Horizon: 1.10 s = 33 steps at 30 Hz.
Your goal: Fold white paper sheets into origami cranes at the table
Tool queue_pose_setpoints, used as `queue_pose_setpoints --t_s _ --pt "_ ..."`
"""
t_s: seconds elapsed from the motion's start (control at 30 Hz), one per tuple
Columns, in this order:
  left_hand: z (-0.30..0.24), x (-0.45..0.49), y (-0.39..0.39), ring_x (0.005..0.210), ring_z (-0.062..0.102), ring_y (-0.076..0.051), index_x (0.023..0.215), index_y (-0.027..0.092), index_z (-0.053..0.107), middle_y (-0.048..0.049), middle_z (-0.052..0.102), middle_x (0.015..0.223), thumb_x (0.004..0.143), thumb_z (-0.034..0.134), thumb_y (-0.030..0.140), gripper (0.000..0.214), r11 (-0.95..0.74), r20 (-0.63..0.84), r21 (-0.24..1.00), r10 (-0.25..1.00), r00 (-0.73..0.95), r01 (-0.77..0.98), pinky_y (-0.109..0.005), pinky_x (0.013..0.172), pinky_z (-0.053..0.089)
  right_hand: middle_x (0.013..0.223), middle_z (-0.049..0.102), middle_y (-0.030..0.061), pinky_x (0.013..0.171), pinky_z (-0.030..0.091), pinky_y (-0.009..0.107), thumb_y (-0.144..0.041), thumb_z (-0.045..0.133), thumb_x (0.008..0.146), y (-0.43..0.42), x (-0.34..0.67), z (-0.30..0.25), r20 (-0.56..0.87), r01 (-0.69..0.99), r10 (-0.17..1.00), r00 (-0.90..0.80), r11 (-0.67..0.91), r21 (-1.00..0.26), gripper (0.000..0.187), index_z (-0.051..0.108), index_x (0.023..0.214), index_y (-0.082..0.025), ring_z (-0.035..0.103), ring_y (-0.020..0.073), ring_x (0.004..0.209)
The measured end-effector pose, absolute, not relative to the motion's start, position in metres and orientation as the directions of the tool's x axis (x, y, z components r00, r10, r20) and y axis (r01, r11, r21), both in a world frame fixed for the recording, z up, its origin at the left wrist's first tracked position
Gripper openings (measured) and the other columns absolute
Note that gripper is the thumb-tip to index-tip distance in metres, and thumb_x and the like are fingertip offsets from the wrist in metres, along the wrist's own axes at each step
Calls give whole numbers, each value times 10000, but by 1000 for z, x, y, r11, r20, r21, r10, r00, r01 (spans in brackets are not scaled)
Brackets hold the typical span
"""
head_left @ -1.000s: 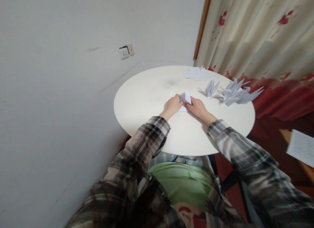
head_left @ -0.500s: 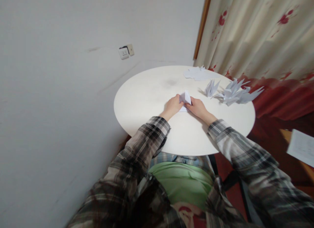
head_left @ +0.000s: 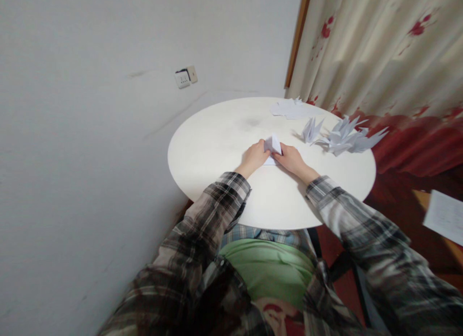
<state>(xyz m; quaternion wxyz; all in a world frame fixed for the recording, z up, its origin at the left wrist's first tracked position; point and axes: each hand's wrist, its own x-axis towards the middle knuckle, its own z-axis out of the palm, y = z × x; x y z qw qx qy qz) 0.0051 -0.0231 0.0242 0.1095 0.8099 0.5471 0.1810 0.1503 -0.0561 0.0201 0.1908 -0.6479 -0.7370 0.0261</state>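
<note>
A small piece of white folded paper [head_left: 274, 142] is held between my two hands over the white round table [head_left: 210, 133]. One flap of it stands up, and a flat part lies below, near the tabletop. My left hand [head_left: 255, 156] grips its left side with closed fingers. On the right side, my right hand [head_left: 291, 159] is closed on it, its thumb near the middle. The hands partly cover the lower folds. To the right of my right hand stands a folded paper crane [head_left: 311, 130], with a cluster of several paper cranes [head_left: 342, 136] beside it.
Flat white paper sheets [head_left: 289, 108] lie at the table's far edge. A wall with a socket [head_left: 182, 78] is on the left. A patterned curtain [head_left: 383, 61] hangs behind the table on the right. A printed sheet [head_left: 445, 215] rests on a wooden surface at far right.
</note>
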Motion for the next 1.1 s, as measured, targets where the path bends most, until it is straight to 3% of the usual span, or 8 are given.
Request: queue_pose_setpoints --t_s 1.1 --pt "23 5 -22 997 638 -254 1146 156 492 -133 669 1081 854 422 261 318 -396 193 364 918 347 843 -344 802 489 1022 694 121 727 409 282 -298 454 861 -55 150 20 247 939 965 -87 162 -303 284 598 1057 -149 626 233 882"
